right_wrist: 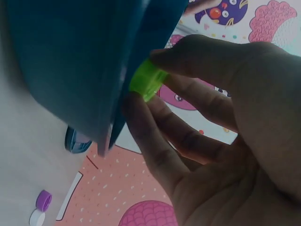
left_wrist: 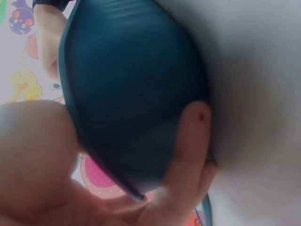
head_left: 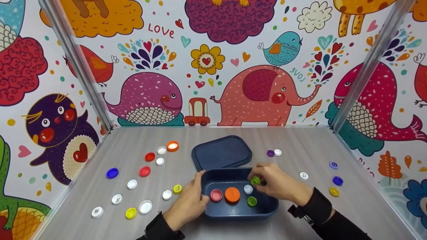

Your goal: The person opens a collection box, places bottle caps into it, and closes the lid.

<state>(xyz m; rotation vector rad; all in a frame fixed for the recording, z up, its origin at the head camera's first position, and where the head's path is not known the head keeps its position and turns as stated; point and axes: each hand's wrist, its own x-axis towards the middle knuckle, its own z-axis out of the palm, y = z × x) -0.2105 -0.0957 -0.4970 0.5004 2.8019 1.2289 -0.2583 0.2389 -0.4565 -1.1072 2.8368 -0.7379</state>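
A dark blue plastic box (head_left: 240,213) stands at the front of the table. My left hand (head_left: 190,202) grips its left wall, thumb at the rim and fingers along the outside, as the left wrist view shows. Over the box's right side, my right hand (head_left: 274,181) pinches a bright green bottle cap (right_wrist: 148,81) between thumb and fingers. Inside the box lie a pink cap (head_left: 216,195), a large orange cap (head_left: 232,195), a pale cap (head_left: 248,189) and a darker green cap (head_left: 252,201).
The box's dark blue lid (head_left: 222,153) lies flat behind it. Left of the box are scattered several caps, among them a blue cap (head_left: 112,173) and a yellow cap (head_left: 131,213). To the right lie more, including a purple cap (head_left: 270,153). Patterned walls (head_left: 213,43) enclose the table.
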